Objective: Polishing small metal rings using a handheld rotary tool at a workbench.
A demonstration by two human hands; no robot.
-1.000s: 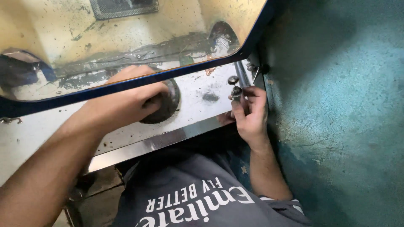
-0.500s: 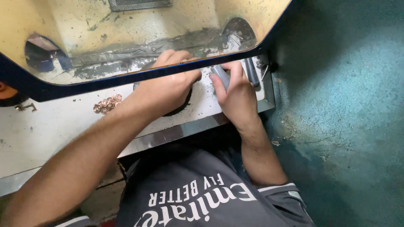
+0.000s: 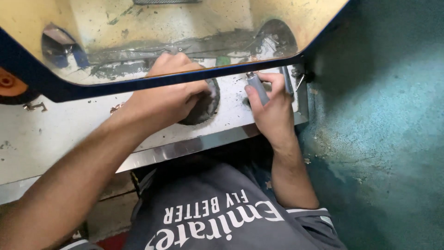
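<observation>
My left hand (image 3: 169, 95) reaches into a dark round arm opening (image 3: 206, 109) in the white front panel (image 3: 69, 134) of a blasting cabinet. Its knuckles show through the sloped window (image 3: 185, 28) above the blue frame (image 3: 92, 85), and its fingertips are hidden. My right hand (image 3: 274, 113) is closed around a grey cylindrical handle (image 3: 257, 88) at the panel's right end. A second thin grey bar (image 3: 287, 79) stands just right of my fingers.
Inside the cabinet lie grey grit and a second dark round opening (image 3: 277, 34) at the right wall. A teal painted wall (image 3: 384, 115) is close on the right. An orange part (image 3: 7, 81) sits at the left edge. My grey shirt (image 3: 222, 213) is below.
My right hand has moved from the small knobs at the panel's right end onto the grey handle. My left hand has pushed further into the round opening.
</observation>
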